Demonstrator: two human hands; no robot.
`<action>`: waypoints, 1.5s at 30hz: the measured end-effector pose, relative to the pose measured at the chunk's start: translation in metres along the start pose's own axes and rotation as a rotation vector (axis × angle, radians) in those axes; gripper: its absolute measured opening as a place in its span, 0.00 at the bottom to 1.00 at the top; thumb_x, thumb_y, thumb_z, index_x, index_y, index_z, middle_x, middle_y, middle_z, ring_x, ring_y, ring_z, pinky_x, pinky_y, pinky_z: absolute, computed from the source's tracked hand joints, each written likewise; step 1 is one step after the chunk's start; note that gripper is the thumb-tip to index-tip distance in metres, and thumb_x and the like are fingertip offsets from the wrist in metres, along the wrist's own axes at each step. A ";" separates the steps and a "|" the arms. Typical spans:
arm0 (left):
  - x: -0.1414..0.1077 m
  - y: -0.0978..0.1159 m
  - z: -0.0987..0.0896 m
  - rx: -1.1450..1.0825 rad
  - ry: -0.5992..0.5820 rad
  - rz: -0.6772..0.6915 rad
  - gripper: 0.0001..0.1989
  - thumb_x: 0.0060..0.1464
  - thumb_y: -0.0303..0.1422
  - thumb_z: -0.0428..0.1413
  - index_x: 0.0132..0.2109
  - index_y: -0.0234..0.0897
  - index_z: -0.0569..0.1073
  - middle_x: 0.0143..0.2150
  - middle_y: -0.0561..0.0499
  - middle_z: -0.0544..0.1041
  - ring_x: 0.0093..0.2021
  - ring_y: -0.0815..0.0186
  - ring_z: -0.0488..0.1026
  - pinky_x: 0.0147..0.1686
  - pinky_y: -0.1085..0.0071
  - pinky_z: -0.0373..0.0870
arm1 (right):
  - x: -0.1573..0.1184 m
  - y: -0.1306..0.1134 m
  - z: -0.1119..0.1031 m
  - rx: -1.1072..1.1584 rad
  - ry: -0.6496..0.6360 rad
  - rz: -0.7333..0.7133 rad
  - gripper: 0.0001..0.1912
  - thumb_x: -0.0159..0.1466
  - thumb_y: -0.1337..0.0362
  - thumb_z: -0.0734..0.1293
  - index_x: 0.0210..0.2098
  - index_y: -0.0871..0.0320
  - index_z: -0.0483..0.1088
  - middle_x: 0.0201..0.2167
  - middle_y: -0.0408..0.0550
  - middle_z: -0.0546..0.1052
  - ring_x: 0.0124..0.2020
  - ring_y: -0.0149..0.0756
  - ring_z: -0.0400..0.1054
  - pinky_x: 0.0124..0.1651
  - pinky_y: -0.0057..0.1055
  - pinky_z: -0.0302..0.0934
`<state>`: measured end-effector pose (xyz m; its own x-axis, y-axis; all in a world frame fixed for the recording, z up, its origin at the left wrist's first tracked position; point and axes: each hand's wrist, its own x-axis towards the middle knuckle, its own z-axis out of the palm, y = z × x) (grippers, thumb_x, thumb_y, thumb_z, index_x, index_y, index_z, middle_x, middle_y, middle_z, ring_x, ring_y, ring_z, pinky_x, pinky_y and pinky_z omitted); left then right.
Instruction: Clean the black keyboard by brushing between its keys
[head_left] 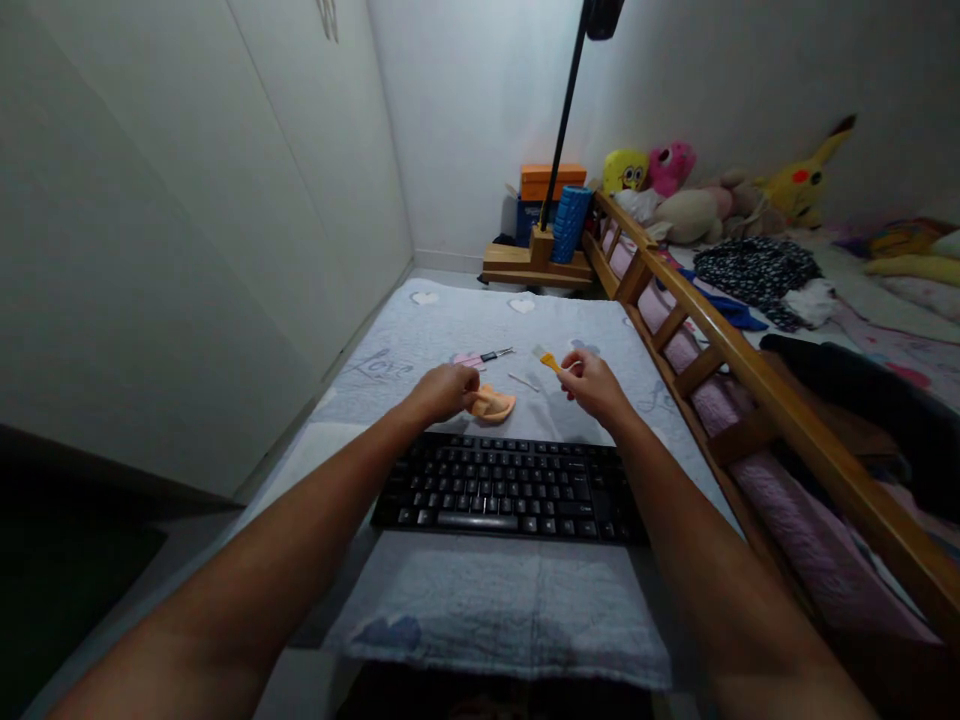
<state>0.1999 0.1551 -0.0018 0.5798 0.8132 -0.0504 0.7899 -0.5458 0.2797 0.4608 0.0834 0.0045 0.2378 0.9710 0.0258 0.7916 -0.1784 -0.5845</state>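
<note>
My right hand (pixel 592 386) is closed around the yellow handle of a small brush (pixel 549 360). The brush's pale bristles point up and to the left, above the cloth-covered surface. With its fingers pinched together, my left hand (pixel 444 393) grips the left edge of a folded orange cloth (pixel 493 404). Just in front of both hands lies a black keyboard (pixel 495 488), its space bar side towards me. A thin white cotton swab (pixel 523 381) rests between the hands. Beyond it is a slim tool with a dark handle and metal tip (pixel 497 354), beside something pink.
A grey-blue cloth with hearts (pixel 390 355) covers the table. White cabinet doors (pixel 225 220) rise on the left. A wooden bed rail (pixel 720 345) runs along the right, with plush toys behind it. At the far end, a black pole (pixel 566 110) stands on a wooden base.
</note>
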 end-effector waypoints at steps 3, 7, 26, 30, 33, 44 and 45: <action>-0.011 -0.024 -0.008 0.003 0.079 -0.077 0.10 0.54 0.29 0.56 0.42 0.39 0.79 0.40 0.48 0.82 0.40 0.62 0.76 0.37 0.71 0.65 | -0.046 -0.011 -0.009 0.470 -0.094 -0.053 0.06 0.62 0.62 0.64 0.39 0.54 0.66 0.22 0.36 0.68 0.21 0.30 0.63 0.25 0.26 0.56; -0.022 -0.047 -0.009 0.006 0.096 -0.127 0.12 0.54 0.28 0.53 0.41 0.38 0.80 0.44 0.44 0.81 0.43 0.59 0.76 0.41 0.68 0.68 | -0.097 -0.027 -0.007 0.655 -0.223 -0.084 0.11 0.58 0.61 0.68 0.40 0.55 0.70 0.26 0.37 0.69 0.25 0.29 0.63 0.28 0.26 0.57; -0.100 -0.041 0.015 -0.630 0.305 -0.313 0.21 0.57 0.36 0.47 0.51 0.35 0.78 0.52 0.44 0.81 0.54 0.57 0.77 0.61 0.58 0.68 | -0.116 -0.087 0.063 0.675 -0.136 -0.419 0.10 0.68 0.61 0.64 0.39 0.54 0.77 0.36 0.46 0.79 0.37 0.36 0.72 0.42 0.32 0.65; -0.102 -0.042 0.020 -0.602 0.297 -0.322 0.21 0.58 0.35 0.47 0.52 0.35 0.78 0.53 0.44 0.81 0.55 0.57 0.77 0.62 0.58 0.68 | -0.119 -0.083 0.072 0.657 -0.064 -0.418 0.10 0.68 0.62 0.63 0.42 0.55 0.76 0.41 0.48 0.80 0.41 0.38 0.74 0.46 0.34 0.66; -0.103 -0.038 0.023 -0.541 0.307 -0.310 0.21 0.60 0.34 0.46 0.52 0.35 0.78 0.54 0.44 0.81 0.57 0.57 0.76 0.62 0.59 0.67 | -0.119 -0.080 0.077 0.624 -0.040 -0.396 0.11 0.68 0.63 0.62 0.45 0.55 0.75 0.41 0.49 0.81 0.42 0.39 0.75 0.47 0.34 0.66; -0.105 -0.025 0.034 -0.261 0.274 -0.298 0.20 0.65 0.31 0.44 0.52 0.37 0.79 0.52 0.42 0.82 0.55 0.55 0.77 0.57 0.61 0.70 | -0.116 -0.079 0.085 0.489 0.060 -0.405 0.09 0.69 0.60 0.63 0.41 0.53 0.74 0.35 0.47 0.80 0.36 0.39 0.75 0.43 0.32 0.66; -0.104 -0.025 0.035 -0.248 0.266 -0.299 0.20 0.65 0.31 0.45 0.52 0.37 0.79 0.52 0.43 0.82 0.54 0.56 0.77 0.57 0.62 0.70 | -0.116 -0.079 0.084 0.461 0.082 -0.394 0.09 0.69 0.60 0.62 0.40 0.53 0.74 0.34 0.47 0.80 0.35 0.39 0.75 0.42 0.32 0.66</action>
<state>0.1271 0.0773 -0.0372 0.2372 0.9686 0.0752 0.8237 -0.2415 0.5130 0.3231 -0.0016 -0.0206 0.0333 0.9311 0.3632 0.5081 0.2972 -0.8084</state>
